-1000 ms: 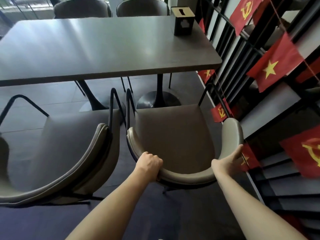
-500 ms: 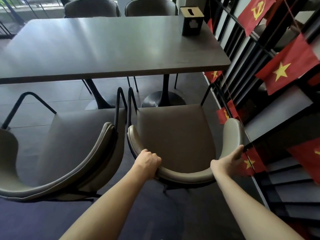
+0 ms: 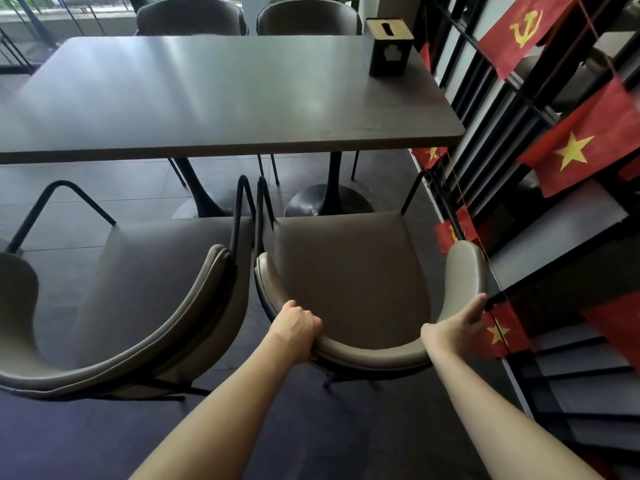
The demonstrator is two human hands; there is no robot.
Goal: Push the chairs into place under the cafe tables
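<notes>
The right chair (image 3: 349,282) stands on the floor just short of the bench (image 3: 221,98), its seat front near the bench's near edge but not yet under it, its curved backrest toward the person. The left hand (image 3: 296,325) is clenched over the top of the backrest at its left bend; the right hand (image 3: 457,323) lies on the outer right bend with the fingers stretched along the pad, more a flat press than a closed grip. To do it well, I'd say, push evenly with both arms so the chair runs straight; the pedestal base (image 3: 327,202) sits right ahead of the seat, and the black armrest loops have to pass below the benchtop. The left chair (image 3: 138,289) stands just beside it, armrests almost touching, angled and also out, so any drift leftward would likely knock the two together. On the right the railing (image 3: 491,98) with red flags (image 3: 571,150) is close, leaving the right hand little room. Two more chairs at the far side look tucked in. A black box (image 3: 389,46) stands on the far right corner of the bench, with a pale emblem I can't make out; no writing is readable anywhere, only a star or hammer-and-sickle on the flags.
</notes>
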